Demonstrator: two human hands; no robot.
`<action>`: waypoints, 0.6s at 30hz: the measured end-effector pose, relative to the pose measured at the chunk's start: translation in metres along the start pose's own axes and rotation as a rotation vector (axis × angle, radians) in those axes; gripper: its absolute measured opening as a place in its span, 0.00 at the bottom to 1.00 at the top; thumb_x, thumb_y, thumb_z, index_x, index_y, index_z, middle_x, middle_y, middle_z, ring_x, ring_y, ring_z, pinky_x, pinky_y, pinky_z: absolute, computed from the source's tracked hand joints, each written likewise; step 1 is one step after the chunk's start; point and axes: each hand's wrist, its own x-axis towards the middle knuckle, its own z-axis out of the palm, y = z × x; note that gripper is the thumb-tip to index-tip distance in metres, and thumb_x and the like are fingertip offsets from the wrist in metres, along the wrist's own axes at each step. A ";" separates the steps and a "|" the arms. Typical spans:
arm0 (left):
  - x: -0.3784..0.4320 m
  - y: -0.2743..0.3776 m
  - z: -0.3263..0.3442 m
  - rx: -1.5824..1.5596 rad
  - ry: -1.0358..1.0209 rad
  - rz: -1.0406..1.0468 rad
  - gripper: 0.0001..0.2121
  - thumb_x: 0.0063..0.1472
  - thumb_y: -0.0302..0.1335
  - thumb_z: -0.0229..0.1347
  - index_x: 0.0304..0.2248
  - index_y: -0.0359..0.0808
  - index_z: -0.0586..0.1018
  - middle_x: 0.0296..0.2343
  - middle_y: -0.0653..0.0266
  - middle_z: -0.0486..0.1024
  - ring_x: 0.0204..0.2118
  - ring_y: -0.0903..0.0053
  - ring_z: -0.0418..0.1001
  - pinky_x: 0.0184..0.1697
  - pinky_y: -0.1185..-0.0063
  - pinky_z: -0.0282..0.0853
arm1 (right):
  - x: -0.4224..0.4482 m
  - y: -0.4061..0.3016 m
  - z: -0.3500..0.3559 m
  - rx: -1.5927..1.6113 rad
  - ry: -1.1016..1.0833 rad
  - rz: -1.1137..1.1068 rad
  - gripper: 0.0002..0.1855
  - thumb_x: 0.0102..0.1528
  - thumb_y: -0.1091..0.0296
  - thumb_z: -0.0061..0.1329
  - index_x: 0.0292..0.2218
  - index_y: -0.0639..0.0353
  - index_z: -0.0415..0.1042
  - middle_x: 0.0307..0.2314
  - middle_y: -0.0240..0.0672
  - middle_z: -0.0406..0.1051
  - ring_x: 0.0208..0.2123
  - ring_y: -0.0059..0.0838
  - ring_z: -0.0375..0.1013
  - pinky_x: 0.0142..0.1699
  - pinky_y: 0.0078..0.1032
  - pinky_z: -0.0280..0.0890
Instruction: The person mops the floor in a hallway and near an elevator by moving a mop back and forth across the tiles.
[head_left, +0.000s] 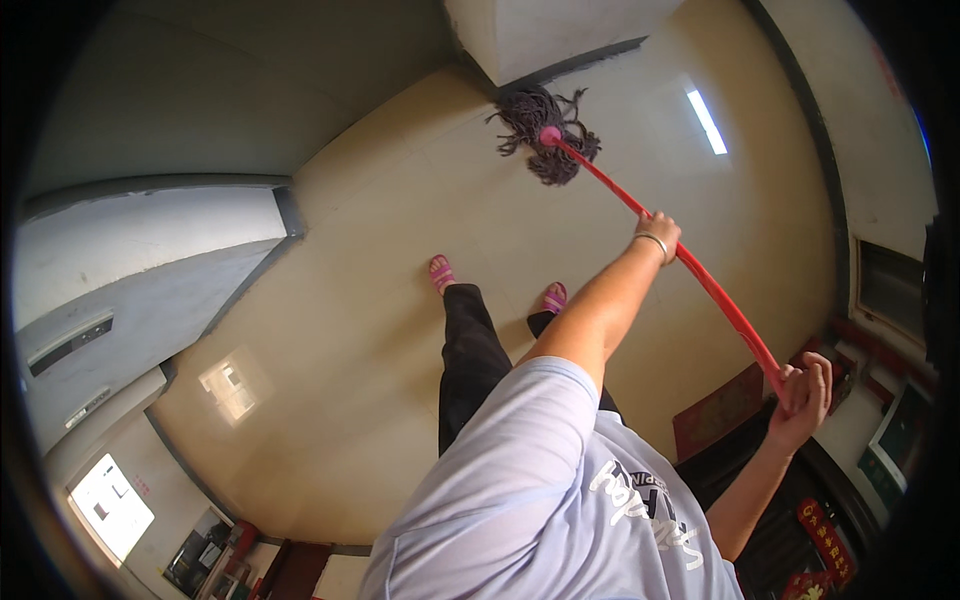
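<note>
A string mop has a dark grey-brown yarn head (556, 169) spread on the glossy tiled floor, close to the base of a white wall corner. Its pink socket (550, 136) joins a red handle (716, 289) that slants down to the right and looks bowed by the lens. My left hand (661, 234), with a bracelet at the wrist, grips the handle partway along. At the upper end my right hand (802, 397) holds the handle, some fingers raised off it.
The white wall corner (517, 45) juts out behind the mop head. A large grey surface (247, 82) stands at upper left, above a pale wall projection (165, 232). At lower right are a dark panel (757, 487) with red strips bearing writing and a reddish board (718, 411).
</note>
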 end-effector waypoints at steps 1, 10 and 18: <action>-0.011 0.001 -0.015 -0.003 -0.084 -0.003 0.10 0.52 0.29 0.50 0.34 0.43 0.78 0.39 0.65 0.71 0.49 0.68 0.63 0.52 0.64 0.57 | 0.003 -0.002 -0.002 0.018 -0.015 0.018 0.11 0.58 0.70 0.34 0.34 0.68 0.67 0.07 0.20 0.45 0.09 0.11 0.43 0.29 0.16 0.58; -0.108 -0.215 -0.056 0.103 0.098 -0.123 0.08 0.54 0.26 0.46 0.32 0.40 0.77 0.37 0.60 0.71 0.47 0.66 0.64 0.54 0.71 0.56 | -0.064 0.061 0.191 -0.037 -0.070 0.037 0.09 0.55 0.68 0.38 0.29 0.66 0.65 0.09 0.22 0.47 0.11 0.13 0.45 0.30 0.19 0.56; -0.171 -0.349 -0.152 -0.086 0.346 -0.349 0.05 0.51 0.30 0.53 0.29 0.41 0.76 0.34 0.64 0.72 0.43 0.68 0.66 0.46 0.73 0.63 | -0.008 0.029 0.377 -0.025 -0.354 0.016 0.10 0.54 0.69 0.38 0.31 0.69 0.65 0.07 0.22 0.46 0.09 0.13 0.44 0.26 0.17 0.56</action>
